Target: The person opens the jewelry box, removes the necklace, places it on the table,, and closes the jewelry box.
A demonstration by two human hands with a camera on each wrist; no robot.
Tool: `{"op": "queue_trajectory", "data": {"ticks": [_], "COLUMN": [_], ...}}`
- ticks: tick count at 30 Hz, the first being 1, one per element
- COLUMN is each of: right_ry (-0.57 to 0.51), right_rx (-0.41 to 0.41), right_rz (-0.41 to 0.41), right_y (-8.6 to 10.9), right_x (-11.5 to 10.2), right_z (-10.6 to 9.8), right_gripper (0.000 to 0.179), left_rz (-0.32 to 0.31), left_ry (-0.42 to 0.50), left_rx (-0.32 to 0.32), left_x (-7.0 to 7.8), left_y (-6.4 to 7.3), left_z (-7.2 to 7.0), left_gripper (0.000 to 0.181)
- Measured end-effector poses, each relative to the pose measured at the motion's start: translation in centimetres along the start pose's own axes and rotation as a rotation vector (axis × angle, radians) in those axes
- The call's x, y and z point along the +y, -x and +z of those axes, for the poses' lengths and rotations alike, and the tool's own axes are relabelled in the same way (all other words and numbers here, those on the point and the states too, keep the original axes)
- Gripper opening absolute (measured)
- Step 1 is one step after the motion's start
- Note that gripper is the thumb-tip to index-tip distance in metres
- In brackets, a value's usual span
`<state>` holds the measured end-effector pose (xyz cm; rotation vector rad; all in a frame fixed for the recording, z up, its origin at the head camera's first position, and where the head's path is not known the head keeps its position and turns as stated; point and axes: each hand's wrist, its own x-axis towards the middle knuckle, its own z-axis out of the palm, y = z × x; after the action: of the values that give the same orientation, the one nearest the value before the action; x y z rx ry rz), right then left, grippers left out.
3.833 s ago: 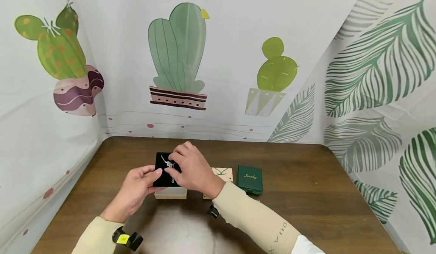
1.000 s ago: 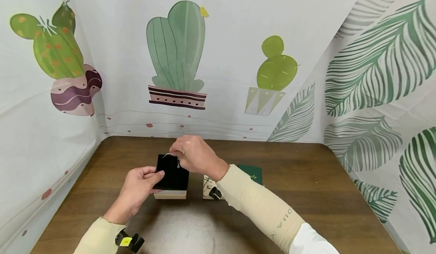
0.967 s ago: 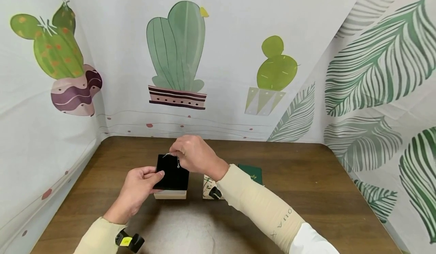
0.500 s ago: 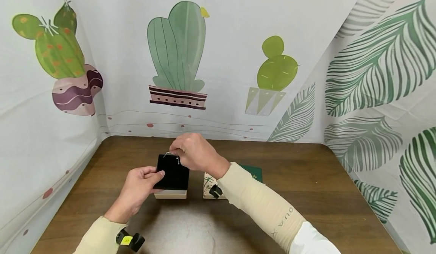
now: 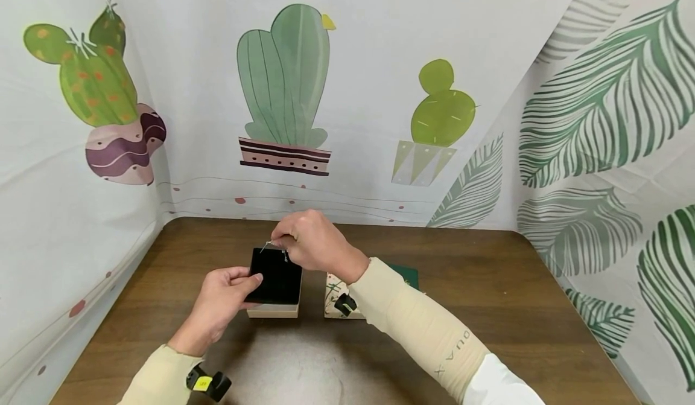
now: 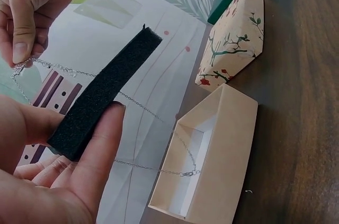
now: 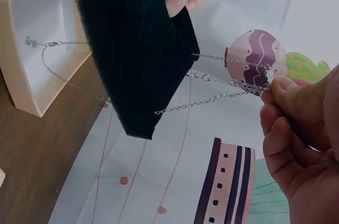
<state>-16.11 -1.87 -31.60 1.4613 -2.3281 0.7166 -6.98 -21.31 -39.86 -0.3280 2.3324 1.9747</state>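
My left hand [image 5: 219, 299] holds a square black velvet jewelry pad [image 5: 274, 278] by its left edge, thumb on its face and fingers beneath. In the left wrist view the pad [image 6: 106, 94] is seen edge-on. Between thumb and index finger, my right hand [image 5: 317, 242] pinches a silver necklace [image 7: 269, 75] at its pendant, beyond the pad's far edge. Chain strands run taut from those fingers to the pad. On the pad's other side the rest of the chain [image 6: 143, 168] hangs in a loop with its clasp, overlapping the cream box base [image 6: 230, 144] in this view.
The open box base stands on the brown wooden table [image 5: 488, 284] under the pad. To its right is a cream floral-print box part [image 6: 233, 38], then a dark green box [image 5: 407, 275], both partly behind my right arm. A printed cloth backdrop [image 5: 369, 91] hangs behind.
Earlier my right fingers were over the necklace lying on the pad. They have since drawn it up and away, rising slightly more in the last second. My left hand holds nearly still.
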Motion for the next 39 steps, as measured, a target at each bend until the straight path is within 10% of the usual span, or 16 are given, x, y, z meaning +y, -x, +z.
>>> {"op": "queue_trajectory", "data": {"ticks": [39], "right_ry": [0.0], "right_rx": [0.036], "right_rz": [-0.034], "right_y": [-0.4], "right_x": [-0.2], "right_z": [-1.3], "right_gripper": [0.018], "left_rz": [-0.006], "left_ry": [-0.072], "left_rx": [-0.003], "left_x": [-1.0], "left_y": [-0.7], "left_z": [-0.3], "left_gripper": [0.038]}}
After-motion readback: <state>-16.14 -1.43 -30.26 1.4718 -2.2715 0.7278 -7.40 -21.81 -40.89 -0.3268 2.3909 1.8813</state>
